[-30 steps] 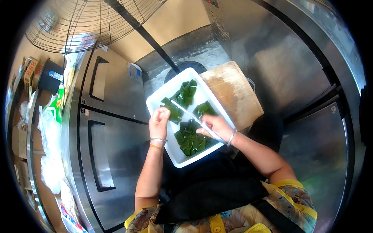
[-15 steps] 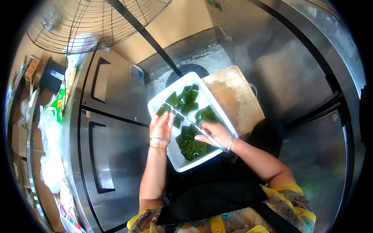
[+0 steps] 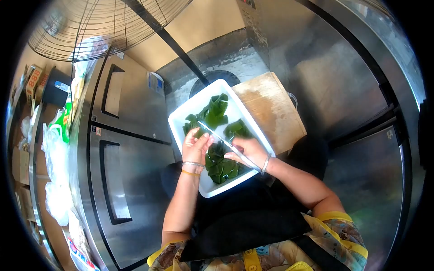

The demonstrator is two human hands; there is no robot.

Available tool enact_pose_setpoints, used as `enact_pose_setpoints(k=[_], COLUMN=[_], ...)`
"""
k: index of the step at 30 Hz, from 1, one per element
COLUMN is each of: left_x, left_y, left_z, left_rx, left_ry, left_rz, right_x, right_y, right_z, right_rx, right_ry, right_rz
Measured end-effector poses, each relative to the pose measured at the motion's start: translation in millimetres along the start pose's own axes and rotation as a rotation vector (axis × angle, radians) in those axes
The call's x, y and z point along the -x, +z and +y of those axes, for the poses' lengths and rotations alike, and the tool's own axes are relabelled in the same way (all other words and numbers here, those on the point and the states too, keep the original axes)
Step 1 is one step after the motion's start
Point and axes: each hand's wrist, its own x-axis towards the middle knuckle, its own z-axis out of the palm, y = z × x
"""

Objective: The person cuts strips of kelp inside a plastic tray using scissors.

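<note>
A white plastic tub (image 3: 182, 109) holds several glossy dark green pieces that look like cut kelp (image 3: 219, 109), in loose heaps. My right hand (image 3: 248, 152) is closed around a long, thin silver knife (image 3: 220, 136), whose tip points up and left over the tub. My left hand (image 3: 195, 145) is above the tub's left side, thumb and fingertips pinched together close to the knife's tip. Green shows around those fingertips, but whether a piece is between them is hard to make out. More kelp (image 3: 222, 168) lies below my hands.
A wooden board (image 3: 266, 108) lies beside the tub on the right. Steel cabinets (image 3: 129, 153) stand at left, with another large steel unit (image 3: 334, 81) at right. A wire fan cage (image 3: 108, 27) on a dark pole is overhead. Plastic bags (image 3: 56, 158) hang at far left.
The green piece seen at my left fingertips is no longer clearly visible there. My left hand has turned and moved slightly right, its fingers more curled. The knife stays in my right hand.
</note>
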Motion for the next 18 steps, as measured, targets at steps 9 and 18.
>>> enact_pose_setpoints(k=[9,18], left_x=[-19.5,-87.6], left_y=[-24.9,-13.9], left_z=[-28.8,-84.4], left_rx=[-0.641,-1.729], left_ry=[0.043,0.374], left_rz=[-0.307,-0.156], right_x=[0.2,-13.3], right_y=[-15.5,-25.6], right_z=[-4.1,3.7], right_rx=[-0.11,-0.201], right_ry=[-0.05,0.076], right_rz=[0.141,0.195])
